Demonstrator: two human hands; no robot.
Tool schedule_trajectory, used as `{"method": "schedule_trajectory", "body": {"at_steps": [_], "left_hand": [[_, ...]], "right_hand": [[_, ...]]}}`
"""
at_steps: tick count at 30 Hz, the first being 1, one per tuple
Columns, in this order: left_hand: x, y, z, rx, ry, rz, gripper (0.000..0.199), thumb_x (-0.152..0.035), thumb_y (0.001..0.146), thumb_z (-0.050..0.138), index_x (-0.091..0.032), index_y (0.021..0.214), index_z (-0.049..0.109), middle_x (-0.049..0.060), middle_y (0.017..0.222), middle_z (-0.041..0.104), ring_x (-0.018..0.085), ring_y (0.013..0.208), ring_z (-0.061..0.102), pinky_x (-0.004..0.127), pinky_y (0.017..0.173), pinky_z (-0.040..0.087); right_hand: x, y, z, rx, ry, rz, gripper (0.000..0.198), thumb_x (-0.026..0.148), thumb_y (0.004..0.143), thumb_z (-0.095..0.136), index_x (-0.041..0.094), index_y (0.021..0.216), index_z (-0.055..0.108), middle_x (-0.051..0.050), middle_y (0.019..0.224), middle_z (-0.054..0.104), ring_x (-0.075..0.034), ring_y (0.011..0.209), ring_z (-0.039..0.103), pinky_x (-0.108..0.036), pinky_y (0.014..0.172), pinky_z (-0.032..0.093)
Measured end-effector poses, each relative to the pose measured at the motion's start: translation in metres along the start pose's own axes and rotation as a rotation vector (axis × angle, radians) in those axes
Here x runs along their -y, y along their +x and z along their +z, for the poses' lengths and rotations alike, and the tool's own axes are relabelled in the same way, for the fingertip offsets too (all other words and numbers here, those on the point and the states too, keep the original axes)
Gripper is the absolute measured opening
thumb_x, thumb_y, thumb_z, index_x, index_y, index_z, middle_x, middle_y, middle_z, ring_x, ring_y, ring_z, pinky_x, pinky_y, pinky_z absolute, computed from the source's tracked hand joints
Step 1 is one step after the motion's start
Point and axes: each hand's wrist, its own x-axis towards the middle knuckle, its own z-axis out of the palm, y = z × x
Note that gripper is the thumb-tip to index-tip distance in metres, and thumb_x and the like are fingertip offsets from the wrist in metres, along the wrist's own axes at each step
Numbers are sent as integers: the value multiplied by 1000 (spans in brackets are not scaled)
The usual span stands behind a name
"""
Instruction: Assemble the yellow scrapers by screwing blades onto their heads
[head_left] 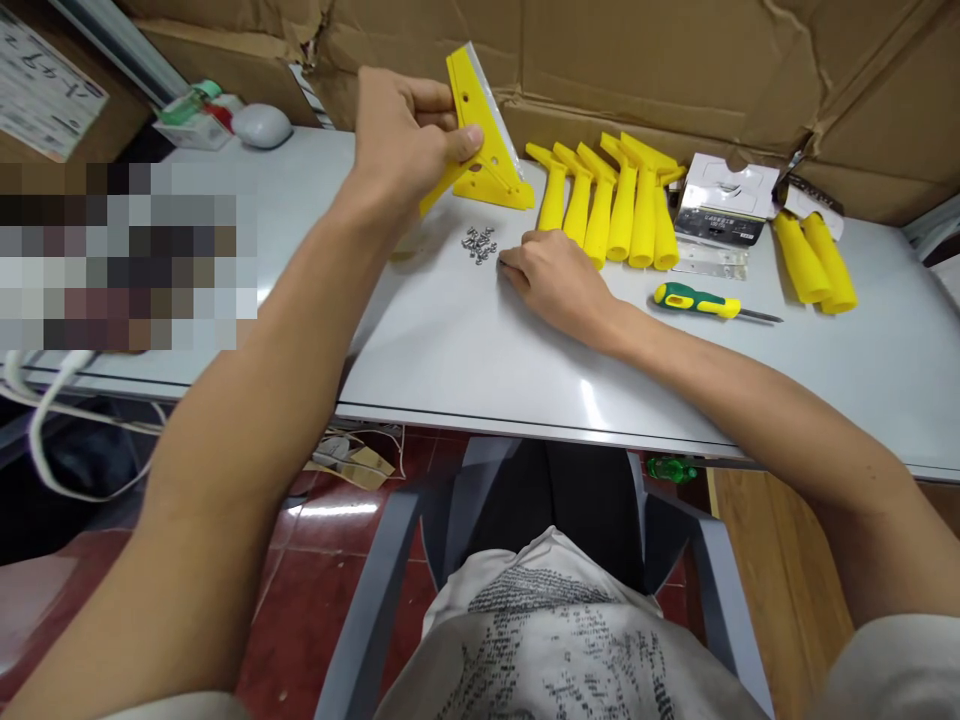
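Observation:
My left hand (416,135) is raised above the table, its fingers and thumb pinching a yellow scraper (480,165) with a thin metal blade along one edge. Small holes show in the scraper's flat head, and part of its handle is hidden by the hand. On the tabletop rests my right hand (559,280), fingers curled together beside a small pile of screws (478,244). Whatever its fingertips hold, if anything, is hidden. Behind that hand lie several yellow scraper handles (641,205) in a row.
To the right are a green-and-yellow screwdriver (697,300), metal blades (709,262), a white-and-black box (726,200) and two more yellow handles (817,260). Cardboard (637,70) stands along the back. A white mouse (261,126) sits at the far left.

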Motion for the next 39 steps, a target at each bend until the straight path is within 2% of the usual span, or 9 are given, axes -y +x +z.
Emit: {"method": "schedule_trajectory", "body": {"at_steps": [6, 10, 12, 17, 19, 23, 30, 33, 39], "left_hand": [[-1, -5, 5, -4, 0, 1, 31, -45, 66, 107, -28, 84, 89, 2, 87, 90, 23, 81, 74, 64, 107, 80], [3, -1, 7, -20, 9, 27, 46, -70, 51, 110, -39, 72, 84, 0, 80, 87, 25, 73, 70, 66, 100, 79], [3, -1, 6, -20, -6, 35, 40, -64, 55, 109, -38, 73, 85, 0, 81, 87, 25, 73, 71, 67, 102, 78], [4, -3, 2, 5, -13, 17, 14, -26, 76, 97, -25, 88, 89, 3, 87, 89, 22, 83, 75, 67, 111, 79], [6, -1, 2, 9, 6, 15, 17, -35, 77, 102, -31, 84, 88, -1, 86, 89, 23, 80, 75, 65, 109, 80], [7, 2, 2, 27, 4, 35, 42, -68, 60, 110, -38, 75, 84, 0, 87, 90, 28, 80, 79, 67, 105, 80], [4, -2, 5, 44, -4, 46, 38, -62, 67, 107, -34, 84, 87, 2, 90, 90, 29, 91, 80, 70, 112, 77], [6, -3, 9, 25, -12, 32, 38, -62, 63, 107, -36, 83, 88, 3, 87, 89, 29, 88, 79, 69, 108, 77], [13, -2, 11, -4, -25, 11, 53, -79, 59, 109, -39, 83, 86, 3, 94, 91, 28, 85, 81, 71, 110, 74]], "right_hand": [[4, -3, 2, 43, -29, -28, 52, 9, 123, 38, 14, 128, 90, -20, 129, 84, -32, 104, 72, -44, 85, 46], [1, -2, 8, 11, 40, -47, 42, 13, 126, 45, 14, 137, 86, -19, 131, 83, -32, 110, 72, -42, 89, 45], [0, -3, 9, -1, 61, -63, 41, 13, 127, 44, 15, 142, 82, -19, 135, 83, -32, 112, 72, -42, 91, 45], [-8, -18, 8, 27, 79, -98, 37, 11, 127, 44, 13, 141, 78, -21, 141, 81, -31, 108, 72, -42, 90, 44], [-17, -30, 9, 15, 116, -131, 33, 11, 126, 46, 14, 134, 78, -21, 139, 79, -31, 107, 71, -42, 92, 46], [-43, -57, 9, -48, 232, -138, 25, 15, 124, 52, 17, 118, 77, -19, 128, 78, -30, 105, 70, -43, 96, 52], [-72, -91, -6, -126, 268, -85, 29, 20, 120, 56, 18, 110, 83, -18, 119, 83, -32, 105, 75, -44, 95, 55], [-79, -95, -7, -155, 312, -77, 30, 20, 117, 60, 19, 107, 88, -16, 117, 86, -32, 106, 78, -46, 98, 59], [-87, -90, -7, -203, 457, -37, 26, 14, 109, 70, 20, 109, 95, -11, 114, 93, -28, 98, 82, -44, 98, 62]]}}
